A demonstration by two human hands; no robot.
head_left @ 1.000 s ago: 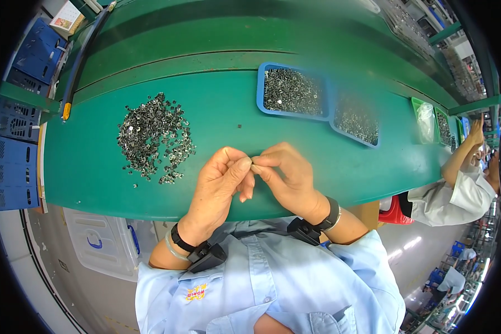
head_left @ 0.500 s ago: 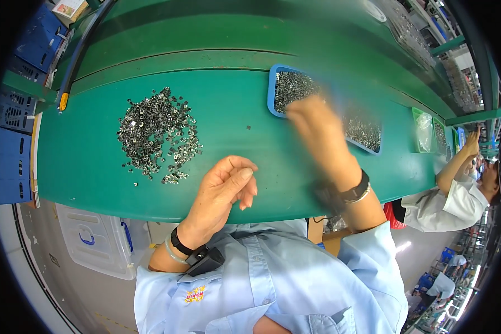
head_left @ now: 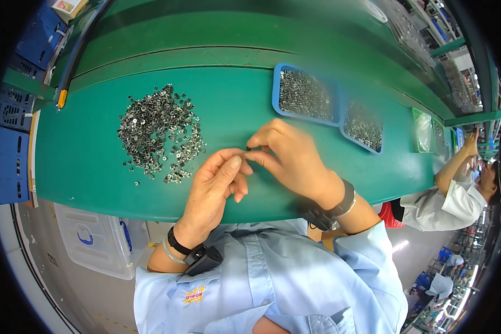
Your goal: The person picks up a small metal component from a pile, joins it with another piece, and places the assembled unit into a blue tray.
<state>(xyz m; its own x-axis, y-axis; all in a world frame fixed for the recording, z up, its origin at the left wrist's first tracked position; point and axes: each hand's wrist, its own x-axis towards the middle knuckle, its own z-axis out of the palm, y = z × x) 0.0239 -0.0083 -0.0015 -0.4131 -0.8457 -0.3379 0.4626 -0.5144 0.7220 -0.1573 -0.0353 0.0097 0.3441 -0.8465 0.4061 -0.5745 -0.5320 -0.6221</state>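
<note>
My left hand (head_left: 217, 186) and my right hand (head_left: 286, 158) meet over the green table (head_left: 94, 167), fingertips pinched together near the front edge. Whatever sits between the fingertips is too small to make out. A loose pile of small metal parts (head_left: 158, 133) lies on the table to the left of my hands. Behind my right hand stands a blue tray (head_left: 306, 92) filled with small metal parts, and a second blue tray (head_left: 364, 128) with similar parts sits to its right.
Blue crates (head_left: 11, 111) stand at the far left beside the table. A clear plastic bin (head_left: 94, 239) sits on the floor below the table edge. A co-worker in white (head_left: 451, 195) works at the right. Green trays (head_left: 426, 131) lie further right.
My right hand reached out to the blue tray half a second ago and has come back to meet my left hand's fingertips. The left hand stayed near the table edge.
</note>
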